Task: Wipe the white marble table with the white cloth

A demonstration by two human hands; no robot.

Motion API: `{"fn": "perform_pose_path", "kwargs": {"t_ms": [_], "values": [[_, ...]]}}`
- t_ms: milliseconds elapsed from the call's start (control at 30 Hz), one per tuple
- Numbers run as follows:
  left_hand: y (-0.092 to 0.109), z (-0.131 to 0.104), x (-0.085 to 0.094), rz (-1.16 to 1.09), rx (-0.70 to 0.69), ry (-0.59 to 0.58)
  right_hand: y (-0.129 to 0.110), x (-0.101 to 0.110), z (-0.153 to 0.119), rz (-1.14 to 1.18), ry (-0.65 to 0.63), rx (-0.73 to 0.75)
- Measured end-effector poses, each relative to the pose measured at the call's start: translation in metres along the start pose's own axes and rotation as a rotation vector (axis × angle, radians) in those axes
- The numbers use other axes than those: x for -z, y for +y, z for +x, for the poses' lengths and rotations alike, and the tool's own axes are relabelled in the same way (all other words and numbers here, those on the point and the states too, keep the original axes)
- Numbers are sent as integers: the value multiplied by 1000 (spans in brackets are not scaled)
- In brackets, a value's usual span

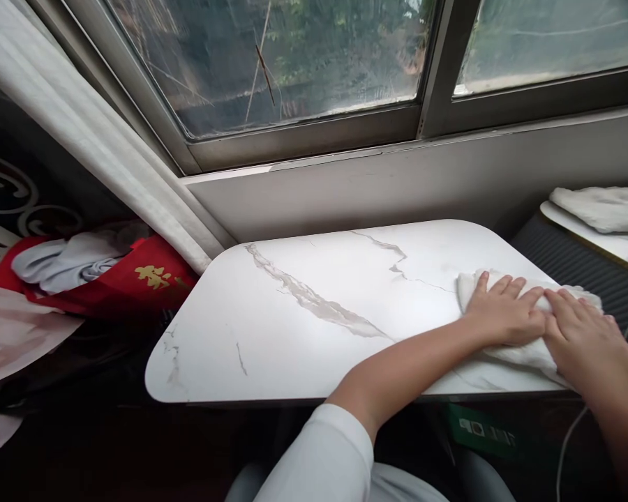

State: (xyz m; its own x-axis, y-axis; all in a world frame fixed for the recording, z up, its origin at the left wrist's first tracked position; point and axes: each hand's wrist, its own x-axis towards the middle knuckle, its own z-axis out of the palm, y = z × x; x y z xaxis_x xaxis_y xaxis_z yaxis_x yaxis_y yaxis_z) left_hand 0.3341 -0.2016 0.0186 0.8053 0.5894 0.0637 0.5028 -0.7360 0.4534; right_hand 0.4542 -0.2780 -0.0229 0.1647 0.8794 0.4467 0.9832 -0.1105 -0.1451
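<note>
A folded white cloth [523,355] lies on the right end of a white marble-patterned tabletop [303,362]. My left hand [507,314] rests palm down on the cloth, its fingers spread over the far part. Right beside it, my right hand [589,335] presses on the cloth too, fingers stretched out toward the far right. The two hands touch or nearly touch at the thumbs. Part of the cloth is hidden beneath them. Grey-brown veins run across the tabletop to the left of my hands.
Behind the tabletop stand a low wall and a metal-framed window [306,139]. A white curtain [109,139] hangs at the left, near a red bag [120,279] with clothes. Another white surface with a folded white cloth [607,208] is at the right. A white cable [568,446] hangs below.
</note>
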Motion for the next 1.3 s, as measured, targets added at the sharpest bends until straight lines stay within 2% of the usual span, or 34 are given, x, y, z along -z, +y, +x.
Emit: {"fn": "perform_pose_path", "kwargs": {"t_ms": [67, 167, 300, 367, 467, 633, 733, 800, 867, 933, 1033, 1167, 1300], "values": [[-12, -9, 7, 52, -27, -22, -29, 6, 2, 4, -31, -82], [-30, -39, 20, 124, 11, -12, -74, 13, 7, -2, -153, -144], [-64, -103, 44, 178, 150, 35, -141, 9, 16, 7, -292, -38], [-86, -144, 59, 211, 243, 75, -183, 2, 19, 40, -327, 76], [-122, -215, 81, 294, 417, 121, -258, -11, 20, 134, -364, 268], [-176, -356, 109, 462, 727, 267, -405, -26, 3, 381, -370, 604], [-203, -439, 120, 566, 851, 347, -484, -31, -13, 512, -364, 743], [-219, -479, 127, 599, 904, 370, -524, -34, -21, 572, -347, 800], [-232, -502, 134, 613, 943, 381, -549, -38, -24, 609, -323, 828], [-243, -506, 140, 612, 967, 382, -559, -43, -21, 624, -308, 832], [-250, -482, 147, 599, 976, 361, -551, -51, -7, 606, -315, 806], [-245, -415, 146, 559, 990, 355, -509, -61, 24, 533, -336, 756], [-223, -328, 132, 459, 989, 374, -435, -67, 61, 434, -344, 749]]}}
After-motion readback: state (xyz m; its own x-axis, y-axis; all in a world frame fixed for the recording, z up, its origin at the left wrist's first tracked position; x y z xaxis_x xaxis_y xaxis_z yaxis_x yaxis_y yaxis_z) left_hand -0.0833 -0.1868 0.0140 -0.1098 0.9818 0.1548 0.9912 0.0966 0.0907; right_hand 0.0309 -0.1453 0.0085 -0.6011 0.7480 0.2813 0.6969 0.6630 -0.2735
